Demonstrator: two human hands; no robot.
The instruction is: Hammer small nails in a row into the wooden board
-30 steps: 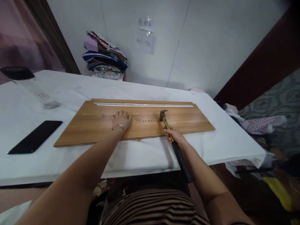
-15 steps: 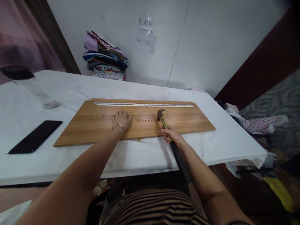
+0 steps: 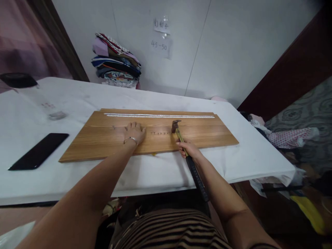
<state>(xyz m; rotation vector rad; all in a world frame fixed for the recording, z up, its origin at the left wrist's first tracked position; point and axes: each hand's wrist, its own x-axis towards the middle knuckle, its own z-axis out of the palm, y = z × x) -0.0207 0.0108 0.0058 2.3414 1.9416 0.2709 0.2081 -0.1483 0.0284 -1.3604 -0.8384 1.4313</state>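
Note:
My left hand [image 3: 135, 133] lies flat with spread fingers on a long wooden board [image 3: 88, 141], a bracelet at the wrist. In my right hand [image 3: 189, 148] is a claw hammer [image 3: 178, 132], gripped on the shaft near the head, its black handle trailing toward my body. The hammer head is at the right end of a short row of several small nails [image 3: 160, 133] in the board; whether it touches one I cannot tell. Two white strips [image 3: 158, 116] run along the board's far side.
A white-covered table [image 3: 249, 152] carries the board. To the left are a black phone-like slab [image 3: 38, 151] and a clear container with a dark lid [image 3: 19, 80]. Folded clothes [image 3: 116, 64] are stacked by the wall, which bears two paper notes [image 3: 160, 46].
The hammer head has shifted slightly left, over the rightmost nail of the row, and my right hand went with it. My left hand and the board have stayed put.

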